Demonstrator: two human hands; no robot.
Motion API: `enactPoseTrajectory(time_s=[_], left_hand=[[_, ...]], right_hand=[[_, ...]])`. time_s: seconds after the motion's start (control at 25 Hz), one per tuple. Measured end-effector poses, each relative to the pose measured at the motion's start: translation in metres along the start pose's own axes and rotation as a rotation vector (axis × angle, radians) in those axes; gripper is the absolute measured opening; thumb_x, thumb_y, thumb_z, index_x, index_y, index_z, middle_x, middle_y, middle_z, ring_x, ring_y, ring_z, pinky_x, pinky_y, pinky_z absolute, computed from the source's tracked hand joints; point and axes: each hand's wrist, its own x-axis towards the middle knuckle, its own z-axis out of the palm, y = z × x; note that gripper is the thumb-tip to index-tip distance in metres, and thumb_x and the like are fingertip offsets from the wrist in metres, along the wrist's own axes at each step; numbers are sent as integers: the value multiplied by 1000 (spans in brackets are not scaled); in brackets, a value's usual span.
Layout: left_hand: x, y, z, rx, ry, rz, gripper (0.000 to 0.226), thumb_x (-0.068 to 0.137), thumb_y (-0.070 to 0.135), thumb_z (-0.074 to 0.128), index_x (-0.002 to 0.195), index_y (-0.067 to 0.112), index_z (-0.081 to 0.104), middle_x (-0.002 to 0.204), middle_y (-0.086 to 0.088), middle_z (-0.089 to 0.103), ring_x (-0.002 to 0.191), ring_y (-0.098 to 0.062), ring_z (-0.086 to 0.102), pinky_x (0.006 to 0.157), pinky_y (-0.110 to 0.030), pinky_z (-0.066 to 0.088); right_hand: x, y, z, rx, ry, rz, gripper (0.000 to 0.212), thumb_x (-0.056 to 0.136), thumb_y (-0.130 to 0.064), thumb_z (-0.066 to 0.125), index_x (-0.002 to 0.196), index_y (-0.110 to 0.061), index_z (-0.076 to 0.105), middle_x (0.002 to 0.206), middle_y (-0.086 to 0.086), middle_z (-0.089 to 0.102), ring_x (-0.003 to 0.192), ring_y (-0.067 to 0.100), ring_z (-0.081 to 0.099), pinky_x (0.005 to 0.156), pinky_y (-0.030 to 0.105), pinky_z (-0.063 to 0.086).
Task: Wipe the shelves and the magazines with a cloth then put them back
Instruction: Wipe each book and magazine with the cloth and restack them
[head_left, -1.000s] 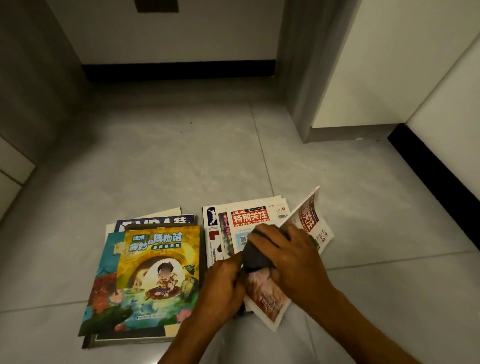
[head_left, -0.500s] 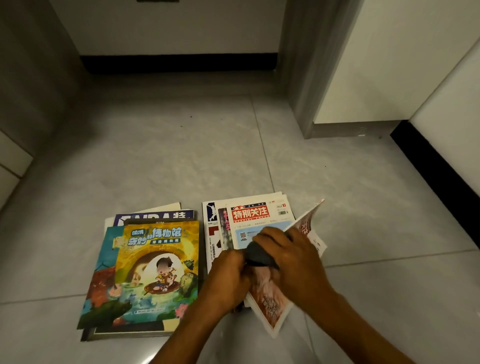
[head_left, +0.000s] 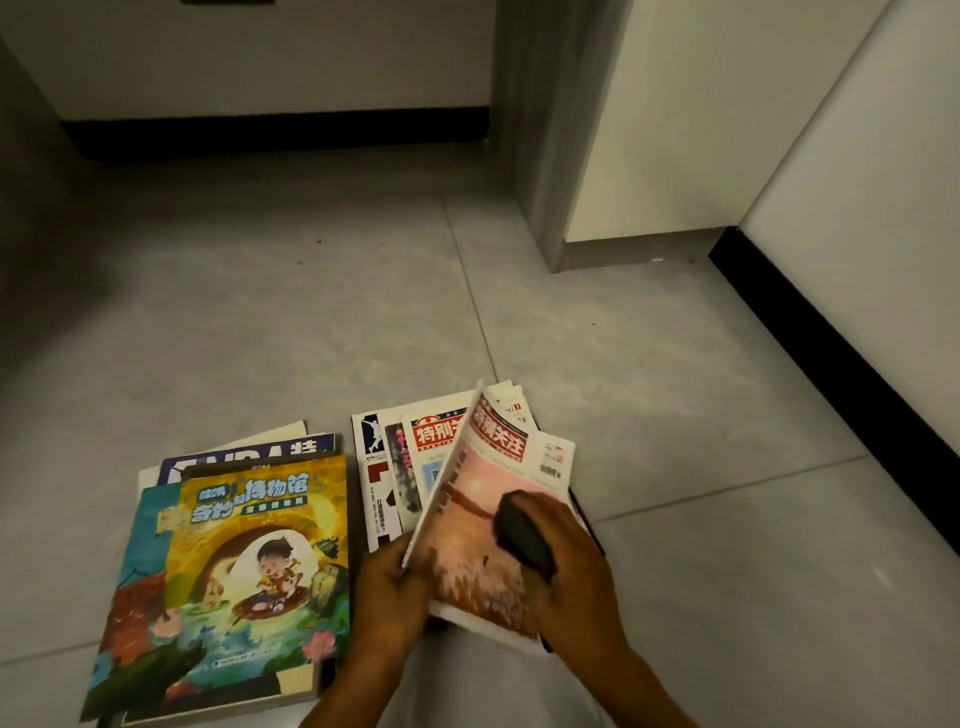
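**Two hands wiping a magazine cover above stacks on a tiled floor**

A head-worn camera looked down at a grey tiled floor (head_left: 260, 338). Near the bottom of the view, the person's left hand (head_left: 395, 597) gripped the lower left corner of a thin glossy magazine with a pink cover and a red title band (head_left: 478, 525), fingers curled round its edge. The magazine was lifted off the floor and tilted, its left edge raised so the cover faced up and to the right. The right hand (head_left: 576, 571) lay on the cover's right side, fingers curled round a small bunched dark grey cloth (head_left: 522, 535) and pressing it against the pink paper.

Beneath and behind the held magazine lay a loose stack of white-covered magazines with red lettering (head_left: 415, 441), flat on the floor and fanned slightly apart. Just left of that stack, not quite touching it, sat a second pile topped by a large picture book with a yellow and teal illustrated cover showing a child in a small boat (head_left: 254, 561). A dark blue magazine with big white letters (head_left: 249, 454) peeked out from under the book's far edge.

Further back, a black skirting board (head_left: 275, 132) ran along a pale wall, and a grey door frame (head_left: 535, 156) stood to the right beside a white panel. Another black skirting strip (head_left: 841, 374) ran diagonally down the right side.
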Motion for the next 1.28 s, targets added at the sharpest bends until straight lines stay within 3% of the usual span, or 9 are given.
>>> enactPoseTrajectory(time_s=[0.08,0.2,0.32,0.56,0.84,0.96,1.08,1.16,1.28], left_hand=[[4,3,5,-205,93,-103,12,92,6,58,98,11,67,97,-11,69,89,-30,66,78,-45,56],[4,11,16,-373,82,-182,18,91,6,59,108,12,63,99,-8,69,89,-29,67,77,-47,57],[-1,13,25,-301,-28,-168,18,92,10,60,108,18,63,97,-5,70,86,-26,68,60,-35,59],[-3,18,40,-86,-243,-104,12,89,17,65,99,23,67,86,5,75,78,-22,72,69,-34,60],[16,-12,38,392,55,14,22,88,32,66,109,25,64,113,2,66,101,-19,61,90,-41,53],[18,-18,39,525,101,48,33,89,34,63,119,21,57,124,-3,57,109,-22,58,88,-38,53],[22,-16,39,632,85,34,59,80,44,69,129,23,43,126,-3,49,112,-22,52,85,-35,50],[25,-12,39,648,95,15,74,77,43,73,136,23,36,128,-3,50,114,-23,51,84,-33,47],[31,-14,38,551,68,-43,72,76,35,77,136,24,38,128,-2,56,114,-25,56,84,-36,49]], right_hand=[[-10,17,-15,287,45,568,56,88,-31,68,134,-43,40,132,-8,53,116,14,53,97,40,49],[-8,21,-34,791,-67,958,41,84,-34,70,120,-17,61,102,6,71,93,24,66,71,35,52],[4,15,-45,969,-109,923,29,80,-17,73,107,-9,67,97,14,74,90,32,70,81,42,55],[13,50,-72,896,217,880,34,73,-7,77,105,-3,67,95,19,72,88,39,69,83,50,55],[6,121,-134,621,387,1083,40,78,-17,77,111,-3,59,88,17,64,71,31,61,62,34,50],[-2,125,-136,462,448,1139,57,78,-30,78,123,-7,53,104,19,63,86,36,62,80,44,53],[-15,123,-142,265,588,1110,53,72,-56,68,111,-38,36,105,16,65,84,37,65,79,57,54],[-11,88,-136,142,539,977,43,79,-57,62,103,-49,28,102,11,63,82,36,65,74,57,55],[20,39,-92,47,201,443,34,91,-29,62,115,-32,38,101,-1,56,86,22,60,68,34,51]])
